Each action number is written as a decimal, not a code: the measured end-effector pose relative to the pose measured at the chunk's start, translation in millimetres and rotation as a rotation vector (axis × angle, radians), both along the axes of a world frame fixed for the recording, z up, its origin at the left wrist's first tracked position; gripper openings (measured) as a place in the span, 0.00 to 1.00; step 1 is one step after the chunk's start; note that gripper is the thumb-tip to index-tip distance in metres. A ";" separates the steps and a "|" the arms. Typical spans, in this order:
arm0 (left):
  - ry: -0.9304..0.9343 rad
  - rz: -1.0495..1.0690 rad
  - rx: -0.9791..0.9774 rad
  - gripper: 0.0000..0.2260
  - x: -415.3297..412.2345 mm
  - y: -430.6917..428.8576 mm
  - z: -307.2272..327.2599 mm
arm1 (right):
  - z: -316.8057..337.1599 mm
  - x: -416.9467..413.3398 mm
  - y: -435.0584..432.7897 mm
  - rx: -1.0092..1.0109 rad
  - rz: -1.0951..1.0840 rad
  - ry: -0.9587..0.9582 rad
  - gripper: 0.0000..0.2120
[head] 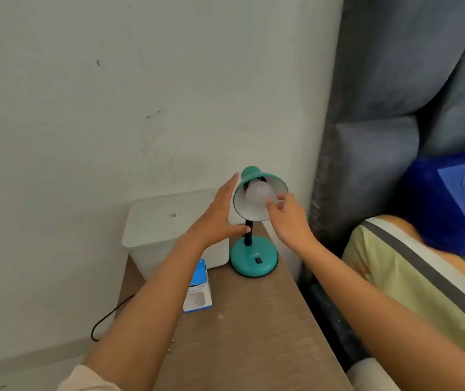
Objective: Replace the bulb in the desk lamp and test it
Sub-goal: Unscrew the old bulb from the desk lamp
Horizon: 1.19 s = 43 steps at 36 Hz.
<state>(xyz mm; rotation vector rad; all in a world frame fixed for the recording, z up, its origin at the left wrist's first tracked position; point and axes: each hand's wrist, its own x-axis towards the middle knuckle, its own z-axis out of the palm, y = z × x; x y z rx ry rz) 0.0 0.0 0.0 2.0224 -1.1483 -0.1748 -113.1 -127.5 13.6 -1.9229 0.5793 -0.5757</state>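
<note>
A teal desk lamp [253, 259] stands on the back of a wooden bedside table [253, 320], its shade [277, 187] tilted toward me. A white bulb [258, 197] sits inside the shade. My right hand [287, 218] has its fingertips on the bulb's right side. My left hand [220, 215] is open, fingers spread, just left of the shade and close to it; whether it touches is unclear. A blue and white bulb box [198, 289] lies on the table, partly behind my left forearm.
A white lidded bin [166, 224] stands at the table's back left against the wall. A black cable [109, 317] hangs off the left edge. A grey headboard [372, 122], a striped pillow [412, 275] and a blue cushion [457, 198] lie to the right.
</note>
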 end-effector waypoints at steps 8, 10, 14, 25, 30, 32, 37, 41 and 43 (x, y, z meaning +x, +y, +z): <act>-0.103 -0.087 -0.009 0.51 20.2 -14.9 -1.6 | -0.4 34.3 -18.7 1.077 0.180 -0.197 0.21; -0.108 -0.090 -0.020 0.50 22.1 -15.0 -3.1 | 2.8 34.0 -21.3 1.213 0.235 -0.212 0.21; -0.127 -0.080 -0.031 0.48 24.6 -15.9 -5.7 | 6.5 36.8 -24.7 1.170 0.230 -0.189 0.14; -0.103 -0.089 -0.091 0.43 23.0 -13.9 -9.0 | -1.4 40.5 -14.2 0.801 0.175 -0.113 0.20; -0.091 -0.080 -0.102 0.42 18.8 -15.6 -9.4 | -6.3 41.6 -11.4 0.587 0.093 -0.197 0.21; -0.083 -0.077 -0.110 0.42 19.2 -15.7 -9.3 | -3.7 37.4 -11.0 0.789 0.183 -0.198 0.16; -0.078 -0.060 -0.122 0.42 17.1 -14.7 -11.0 | -3.7 40.2 -3.8 0.709 0.044 -0.173 0.22; -0.055 -0.057 -0.133 0.41 17.0 -14.1 -12.1 | -3.0 41.0 -1.7 0.660 0.109 -0.222 0.21; -0.056 -0.058 -0.132 0.42 16.7 -14.4 -11.9 | -1.4 40.5 -1.0 0.502 0.117 -0.195 0.22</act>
